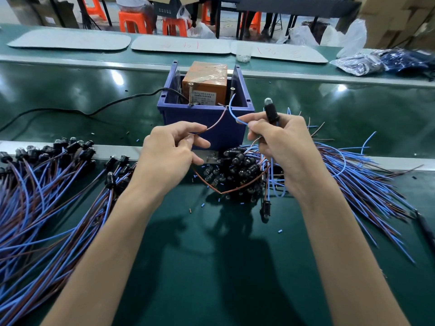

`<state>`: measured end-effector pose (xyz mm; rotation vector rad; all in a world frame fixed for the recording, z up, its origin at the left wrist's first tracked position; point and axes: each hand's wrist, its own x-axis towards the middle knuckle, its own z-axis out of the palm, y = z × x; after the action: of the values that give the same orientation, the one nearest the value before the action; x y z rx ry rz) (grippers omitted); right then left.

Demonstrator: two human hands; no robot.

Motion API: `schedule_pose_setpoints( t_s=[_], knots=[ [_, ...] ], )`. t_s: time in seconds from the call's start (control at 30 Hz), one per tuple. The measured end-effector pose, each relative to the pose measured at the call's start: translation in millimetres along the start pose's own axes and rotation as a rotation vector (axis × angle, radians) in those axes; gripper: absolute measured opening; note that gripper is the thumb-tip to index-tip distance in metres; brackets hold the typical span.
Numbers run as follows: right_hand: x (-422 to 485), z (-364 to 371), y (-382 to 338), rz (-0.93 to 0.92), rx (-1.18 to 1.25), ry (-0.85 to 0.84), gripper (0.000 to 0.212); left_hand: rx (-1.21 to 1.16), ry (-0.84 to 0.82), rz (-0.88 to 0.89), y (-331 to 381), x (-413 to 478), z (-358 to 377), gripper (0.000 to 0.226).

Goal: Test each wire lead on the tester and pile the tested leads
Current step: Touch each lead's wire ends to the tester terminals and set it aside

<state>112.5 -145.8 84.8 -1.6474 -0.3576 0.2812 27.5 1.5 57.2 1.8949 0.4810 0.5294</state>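
Observation:
The tester is an orange box [204, 84] inside a blue bin [207, 118], with two upright screws [189, 94] as contacts. My left hand [169, 151] pinches a brown wire [215, 124] whose tip reaches the bin's front rim. My right hand [280, 147] grips a black bulb socket [270, 111] and pinches its blue wire [233, 109], which curves up toward the right screw [232, 90]. A pile of leads [47, 184] lies at the left. Another heap of leads [242, 170] lies under my right hand, its wires fanning right.
A black power cable [94, 111] runs left from the bin. Small cut bits of insulation [280, 231] dot the green belt. White trays [181, 44] and plastic bags [360, 64] sit at the far side. Orange stools [134, 21] stand beyond.

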Motion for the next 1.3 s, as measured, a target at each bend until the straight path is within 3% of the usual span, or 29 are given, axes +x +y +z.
schedule_pose_setpoints(
  t_s=[0.47,1.3],
  knots=[
    [-2,-1,-2,-0.025,-0.033,-0.017,0.027,-0.025,0.041,-0.014,-2,2,-4,0.03],
    [-4,0,-3,-0.014,-0.03,-0.023,0.026,-0.125,0.277,-0.067,10,5,-21,0.022]
  ],
)
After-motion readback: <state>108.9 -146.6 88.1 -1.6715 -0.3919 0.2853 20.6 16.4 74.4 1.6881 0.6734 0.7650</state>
